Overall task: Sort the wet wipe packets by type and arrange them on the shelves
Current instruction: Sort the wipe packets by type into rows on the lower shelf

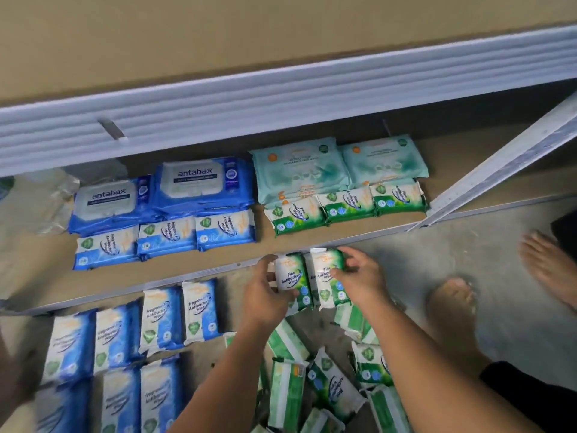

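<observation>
2 pine packets (292,276) | left hand (265,298) grip: 1; right hand (362,282) grip: 1 | shelf (218,264): 3 green packets (346,207)

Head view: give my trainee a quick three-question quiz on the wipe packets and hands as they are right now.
1. True or false: the left hand holds a blue packet.
2. How many green Pine packets lie in the row on the shelf? A two, B three, C five.
3. Fill in: the big blue packs at the shelf's back read ____.
Key: 1 false, it grips a green packet; 2 B; 3 antabax.
</observation>
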Demonstrator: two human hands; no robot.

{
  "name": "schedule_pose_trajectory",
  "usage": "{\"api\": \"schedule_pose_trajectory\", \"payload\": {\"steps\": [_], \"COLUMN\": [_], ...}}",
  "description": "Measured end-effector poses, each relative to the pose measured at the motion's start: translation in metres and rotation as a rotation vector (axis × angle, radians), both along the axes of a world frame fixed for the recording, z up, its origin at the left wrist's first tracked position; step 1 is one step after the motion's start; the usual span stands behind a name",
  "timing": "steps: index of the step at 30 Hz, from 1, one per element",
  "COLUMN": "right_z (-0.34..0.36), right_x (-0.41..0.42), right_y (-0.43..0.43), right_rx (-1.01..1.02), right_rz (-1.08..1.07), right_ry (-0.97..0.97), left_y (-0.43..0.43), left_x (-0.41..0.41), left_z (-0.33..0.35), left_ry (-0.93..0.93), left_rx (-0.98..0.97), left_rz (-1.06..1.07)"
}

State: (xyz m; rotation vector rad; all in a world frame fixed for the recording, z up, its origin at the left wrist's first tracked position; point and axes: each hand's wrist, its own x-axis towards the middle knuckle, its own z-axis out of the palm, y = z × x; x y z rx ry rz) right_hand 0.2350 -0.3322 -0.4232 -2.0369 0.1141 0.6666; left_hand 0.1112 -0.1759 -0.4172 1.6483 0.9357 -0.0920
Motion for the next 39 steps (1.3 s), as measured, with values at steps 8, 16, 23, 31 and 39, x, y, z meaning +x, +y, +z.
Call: {"api": "schedule_pose_trajectory", "payload": {"steps": [8,16,23,31,39], "right_z": [-0.032,-0.047,-0.042,-0.011,0.033], "right_x": [-0.007,-0.015,-0.016,-0.051,-0.120], "right_y": [0.017,0.021,0.019,-0.009,-0.040], "right_rx": [-0.086,-0.215,-0.272,-0.272,-0.285], "right_rz": [0.055,0.057,0.017,-0.064,0.102], "right_ry": [-0.059,-0.224,-0.289,-0.284,-0.036], "left_y": [-0.012,-0.012,-0.013,-0.016,-0.035], "left_x": [0.004,0.006,-0.008,-0.087,-0.134], "left_z": [-0.033,-0.053,-0.038,-0.011,0.012], "left_ry": [0.049,0.051,0.015,0.157,0.247], "left_rx": [0.107,0.209,0.242,0.292,0.202], "left_rz": [0.031,0.007,0.018,-0.104,-0.177]}}
